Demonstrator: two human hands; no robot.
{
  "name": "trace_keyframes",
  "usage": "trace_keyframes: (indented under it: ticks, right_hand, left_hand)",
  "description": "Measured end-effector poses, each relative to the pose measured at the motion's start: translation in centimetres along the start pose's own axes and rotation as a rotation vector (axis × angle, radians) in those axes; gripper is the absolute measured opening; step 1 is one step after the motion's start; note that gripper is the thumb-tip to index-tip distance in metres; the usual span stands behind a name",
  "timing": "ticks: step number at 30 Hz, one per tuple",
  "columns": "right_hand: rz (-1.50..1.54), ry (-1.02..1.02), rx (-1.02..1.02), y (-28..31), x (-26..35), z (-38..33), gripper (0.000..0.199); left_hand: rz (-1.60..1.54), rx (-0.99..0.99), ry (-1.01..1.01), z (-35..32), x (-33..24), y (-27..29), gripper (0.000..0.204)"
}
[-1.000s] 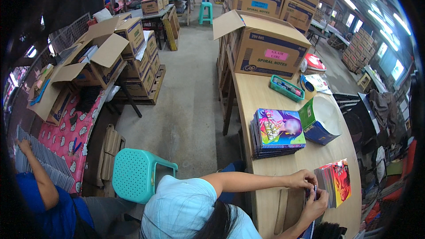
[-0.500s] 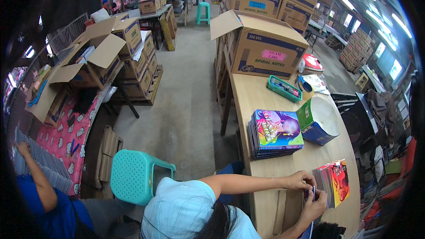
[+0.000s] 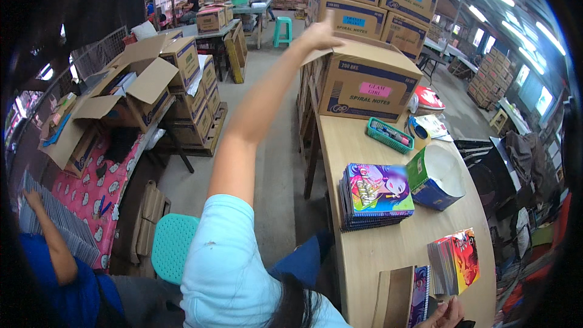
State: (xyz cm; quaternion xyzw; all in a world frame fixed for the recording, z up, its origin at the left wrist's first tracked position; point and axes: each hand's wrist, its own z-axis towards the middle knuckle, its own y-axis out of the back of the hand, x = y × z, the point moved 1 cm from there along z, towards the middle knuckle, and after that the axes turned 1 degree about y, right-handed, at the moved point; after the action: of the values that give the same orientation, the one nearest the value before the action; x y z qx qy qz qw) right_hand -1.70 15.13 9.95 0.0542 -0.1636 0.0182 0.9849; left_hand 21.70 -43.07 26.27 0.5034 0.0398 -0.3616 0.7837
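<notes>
Purple notebooks [image 3: 376, 189] sit stacked at four o'clock; one notebook [image 3: 420, 294] lies unstacked; left hand [image 3: 317, 36] spread, right hand [image 3: 448, 314] grip unclear.

A pale blue top [image 3: 231, 297] is worn, its short sleeve [image 3: 226, 218] hemmed above the elbow [image 3: 242, 138] and marked by a small dark spot [image 3: 211, 243]. Long strands of hair [image 3: 291, 311] are seen beside it, blue trousers [image 3: 302, 262] are worn below, and the left hand [image 3: 319, 36] and right hand [image 3: 447, 316] are left bare.
</notes>
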Motion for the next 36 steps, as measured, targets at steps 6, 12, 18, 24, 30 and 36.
trace_keyframes:
  ticks: [6, 12, 18, 24, 30, 36]
  right_hand:
    - [-0.056, 0.038, 0.02, 0.6, 1.3, -0.3, 0.015]
    - [-0.042, 0.022, 0.001, 1.3, 2.4, -1.2, 0.013]
    - [-0.019, -0.015, -0.035, 1.6, 3.1, -1.4, 0.013]
    - [-0.05, -0.027, -0.049, 2.2, 2.8, -1.8, 0.014]
    - [-0.075, -0.046, -0.074, 2.4, 2.7, -1.9, 0.013]
    - [-0.041, -0.122, -0.093, 2.5, 2.2, -2.5, 0.013]
  left_hand:
    - [0.154, -0.002, 0.513, 4.8, 10.9, 3.3, 0.112]
    - [0.022, 0.049, 0.594, 3.9, 10.6, 4.6, 0.11]
    - [0.078, 0.089, 0.589, 3.2, 9.5, 5.3, 0.11]
    - [0.08, 0.031, 0.591, 2.0, 8.6, 5.6, 0.102]
    - [0.103, 0.011, 0.579, 3.0, 10.5, 4.7, 0.109]
    - [0.042, 0.109, 0.584, 2.9, 10.7, 4.1, 0.114]
